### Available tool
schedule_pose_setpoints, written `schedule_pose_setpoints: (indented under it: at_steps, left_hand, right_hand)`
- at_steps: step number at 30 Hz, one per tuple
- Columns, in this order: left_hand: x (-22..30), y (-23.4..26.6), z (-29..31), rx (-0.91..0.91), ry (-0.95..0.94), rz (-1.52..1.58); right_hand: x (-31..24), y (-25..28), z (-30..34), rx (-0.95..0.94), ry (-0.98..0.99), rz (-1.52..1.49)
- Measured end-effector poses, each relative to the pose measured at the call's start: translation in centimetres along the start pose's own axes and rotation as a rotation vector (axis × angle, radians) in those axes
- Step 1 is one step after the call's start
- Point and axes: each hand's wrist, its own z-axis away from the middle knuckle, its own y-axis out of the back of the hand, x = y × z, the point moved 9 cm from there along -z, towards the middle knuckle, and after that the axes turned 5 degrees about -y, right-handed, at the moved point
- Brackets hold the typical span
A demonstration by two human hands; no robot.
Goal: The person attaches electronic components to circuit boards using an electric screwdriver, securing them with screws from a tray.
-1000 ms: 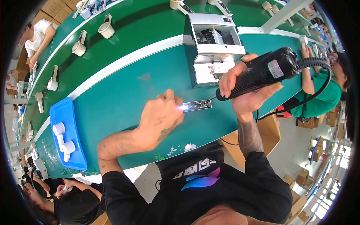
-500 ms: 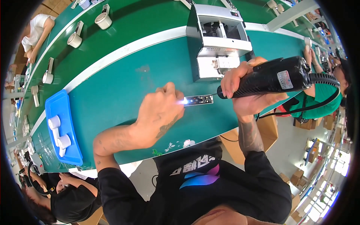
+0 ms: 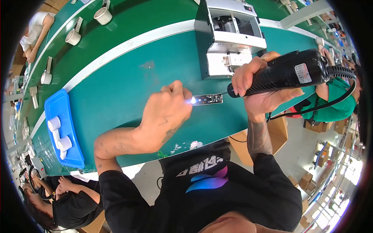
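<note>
My left hand (image 3: 165, 116) is closed around one end of a narrow circuit board (image 3: 210, 99) in a slim casing and keeps it over the green bench. A bright white-blue light shines from the board beside my fingers; the part inside my grip is hidden. My right hand (image 3: 259, 104) is wrapped round a thick black electric screwdriver (image 3: 281, 73), tilted nearly level with its cable trailing off to the right. Its thin bit points left and reaches the board's right end; whether it touches a screw is too small to tell.
A silver and black screw feeder (image 3: 237, 43) stands just beyond my right hand. At the left lies a blue tray (image 3: 74, 132) with two white round-headed parts (image 3: 65, 143). More such parts lie on the green belt (image 3: 132, 27) behind a white rail. Co-workers sit on both sides.
The view has shifted slightly. Both hands keep their grips, and the screwdriver and its bit stay at the board's right end. The board's light still shines.
</note>
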Motion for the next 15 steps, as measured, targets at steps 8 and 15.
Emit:
schedule_pose_setpoints:
  at_steps: [8, 15]
  left_hand:
    - [-0.2, 0.0, 0.0, 0.021, -0.005, 0.009]
    - [0.2, 0.3, 0.0, 0.024, -0.017, 0.035]
  right_hand:
    - [-1.2, 0.1, 0.4, 0.015, 0.034, -0.080]
    - [-7.3, -1.5, -2.8, -0.025, 0.258, 0.116]
